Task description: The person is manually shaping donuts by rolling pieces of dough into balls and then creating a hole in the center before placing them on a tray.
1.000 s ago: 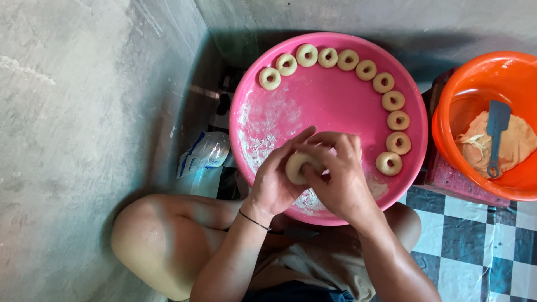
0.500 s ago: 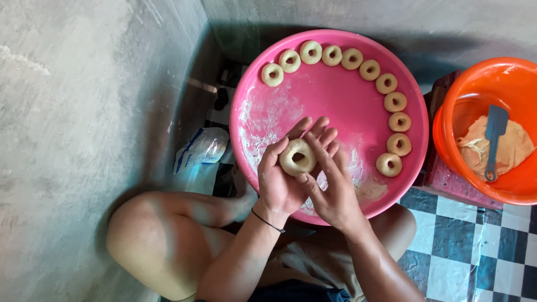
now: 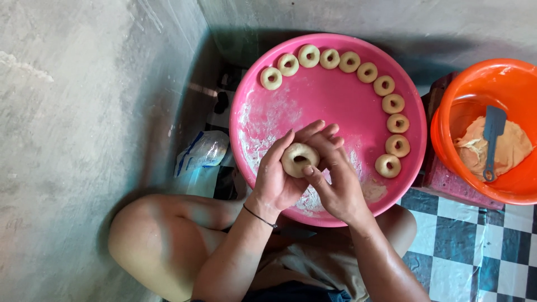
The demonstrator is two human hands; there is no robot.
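A pale dough ring (image 3: 300, 160) with a hole in its middle lies in the palm of my left hand (image 3: 278, 178). My right hand (image 3: 335, 179) overlaps the left from the right side, its thumb pressing the ring's lower edge and its fingers behind it. Both hands hover over the near part of a large round pink tray (image 3: 313, 106) dusted with flour. Several finished dough rings (image 3: 387, 103) are lined up in an arc along the tray's far and right rim.
An orange bowl (image 3: 475, 89) at the right holds a lump of dough (image 3: 506, 148) and a grey-blue scraper (image 3: 492, 140), resting on a red stool (image 3: 447, 182). A plastic bag (image 3: 201, 152) lies left of the tray. Grey concrete walls stand left and behind; checkered floor lies at bottom right.
My hands were closed together around the dough; they have opened, showing the shaped ring in my left palm, and the right hand has slid lower and to the right.
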